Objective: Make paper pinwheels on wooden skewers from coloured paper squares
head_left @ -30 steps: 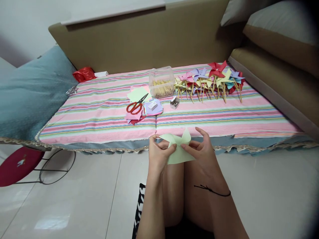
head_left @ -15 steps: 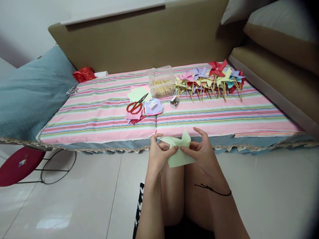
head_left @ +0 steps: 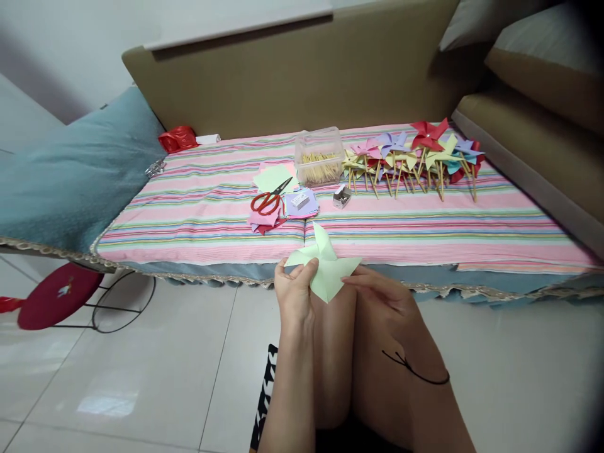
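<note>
A pale green paper pinwheel [head_left: 329, 272] with folded blades is held above my knees. My left hand [head_left: 296, 286] pinches it near the middle, thumb on top. At its lower right edge, my right hand [head_left: 382, 294] has its fingertips closed on the paper; part of that grip is hidden. Beyond my hands, on the striped cloth, orange-handled scissors [head_left: 267, 202] lie across stacked paper squares [head_left: 278, 177]. A small white box [head_left: 300, 201] sits on a lilac stack [head_left: 309, 207]. Beside it an opened little box [head_left: 342, 197] shows small metal pieces.
A clear plastic tub [head_left: 319, 141] holds many thin sticks. Several finished pinwheels [head_left: 429, 135] on sticks are piled at the right, near cushions [head_left: 547, 56]. A red bag [head_left: 179, 139] lies at the back left. On the floor stands a red stool [head_left: 61, 296].
The green paper has gone from partly folded to a pinwheel shape with its blades spread. My right thumb has left the middle, and that hand has shifted to the right edge. The view has turned slightly left.
</note>
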Demonstrator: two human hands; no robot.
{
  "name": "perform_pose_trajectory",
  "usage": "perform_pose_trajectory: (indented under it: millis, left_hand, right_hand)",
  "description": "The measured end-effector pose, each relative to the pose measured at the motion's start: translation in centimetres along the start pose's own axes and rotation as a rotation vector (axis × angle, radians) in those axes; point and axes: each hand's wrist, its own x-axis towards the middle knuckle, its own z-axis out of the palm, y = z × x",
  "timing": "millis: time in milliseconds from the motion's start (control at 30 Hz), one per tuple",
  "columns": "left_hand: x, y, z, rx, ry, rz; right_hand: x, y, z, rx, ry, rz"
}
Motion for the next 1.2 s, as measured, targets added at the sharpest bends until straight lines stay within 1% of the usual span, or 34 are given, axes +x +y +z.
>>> perform_pose_trajectory:
  millis: [100,167,300,433,567,667,1033,1200]
  left_hand:
    - [-0.4,-0.1,0.3,-0.016,0.006,0.008]
    - [-0.7,0.0,0.5,-0.004,0.003,0.008]
    - [-1.4,0.2,0.9,0.043,-0.016,0.035]
    - [-1.7,0.0,1.1,0.07,-0.057,0.098]
    - [-1.8,-0.5,1.4,0.081,-0.101,0.143]
    - [-2.1,-0.6,1.6,0.07,-0.112,0.152]
    - [-2.2,-0.9,1.6,0.048,-0.199,0.143]
    - [-2.2,-0.9,1.6,0.054,-0.22,0.134]
  right_hand:
    - [0.1,0.6,1.0,-0.057,-0.107,-0.122]
    - [0.2,0.8,1.5,-0.043,-0.074,-0.126]
    - [0.3,1.0,1.7,0.078,-0.028,-0.079]
    - [0.4,0.8,2.2,0.135,0.078,0.003]
    - [0.6,0.5,3.5,0.259,0.276,0.091]
    - [0.7,0.1,4.3,0.306,0.396,0.105]
    - [1.1,-0.9,4.8,0.278,0.536,0.138]
    - [1.2,-1.0,5.0,0.289,0.567,0.149]
